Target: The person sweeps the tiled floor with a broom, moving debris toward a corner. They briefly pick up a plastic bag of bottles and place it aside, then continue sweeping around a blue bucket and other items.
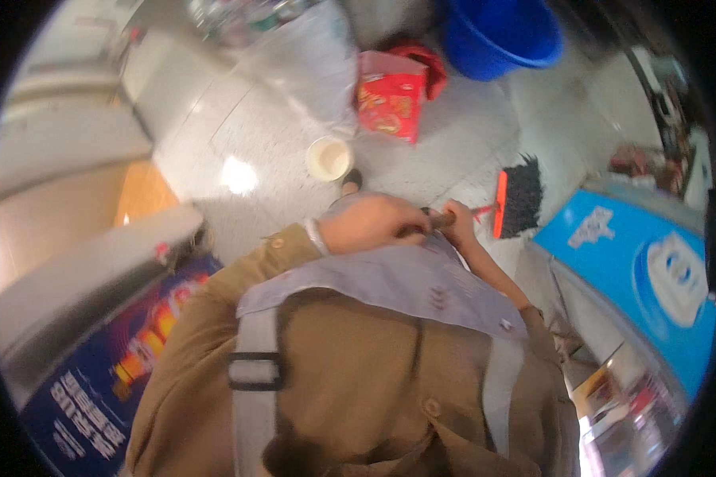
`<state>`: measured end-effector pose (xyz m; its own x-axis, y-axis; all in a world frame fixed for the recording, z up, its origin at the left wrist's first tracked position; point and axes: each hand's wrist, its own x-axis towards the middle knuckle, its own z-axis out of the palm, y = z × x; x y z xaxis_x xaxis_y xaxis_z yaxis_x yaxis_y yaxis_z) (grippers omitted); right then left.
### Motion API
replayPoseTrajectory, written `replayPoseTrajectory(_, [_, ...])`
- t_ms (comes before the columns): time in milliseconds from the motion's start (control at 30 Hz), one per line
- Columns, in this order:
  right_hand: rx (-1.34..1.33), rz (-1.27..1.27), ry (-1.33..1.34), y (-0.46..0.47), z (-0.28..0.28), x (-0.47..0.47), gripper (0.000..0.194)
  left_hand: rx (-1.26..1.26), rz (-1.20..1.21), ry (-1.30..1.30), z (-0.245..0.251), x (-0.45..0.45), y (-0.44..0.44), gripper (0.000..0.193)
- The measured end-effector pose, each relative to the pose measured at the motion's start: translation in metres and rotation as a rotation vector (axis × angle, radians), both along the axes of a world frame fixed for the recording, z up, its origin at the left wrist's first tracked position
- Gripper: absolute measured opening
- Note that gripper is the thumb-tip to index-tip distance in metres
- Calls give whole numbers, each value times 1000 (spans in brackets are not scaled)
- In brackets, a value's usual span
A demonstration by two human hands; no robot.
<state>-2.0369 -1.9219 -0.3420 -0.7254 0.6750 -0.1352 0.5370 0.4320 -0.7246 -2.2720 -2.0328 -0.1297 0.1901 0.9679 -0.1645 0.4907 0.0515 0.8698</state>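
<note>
My left hand (370,223), with a white band at its wrist, is shut around the upper handle (441,220) of a broom in front of my waist. Farther along that handle, my right hand (460,225) grips it too. The broom head (500,203) has an orange-red base and black bristles (523,198) and rests on the tiled floor to the right. A round cream-coloured tub (330,158) stands just ahead of one of my dark shoes (352,179). I wear a grey apron (388,286) over a brown shirt. The far side of each hand's grip is hidden.
Ahead lie a white plastic bag (310,65) and a red printed carton (391,98); behind the carton is a red item (426,62). A blue bucket (504,36) stands beyond. A blue-topped chest (617,238) borders the right, a grey counter-like unit (95,286) the left.
</note>
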Motion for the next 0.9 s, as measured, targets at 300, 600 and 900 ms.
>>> replayPoseTrajectory(300, [-166, 174, -136, -25, 14, -57, 44, 30, 157, -86, -28, -58, -52, 17])
replayPoseTrajectory(600, [-178, 94, -17, -56, 20, -143, 46, 99, 190, -29, -1, -137, -62, 8])
replayPoseTrajectory(900, [-376, 324, -19, -95, 75, -195, 30, 349, 165, 221, 67, -158, -93, 6])
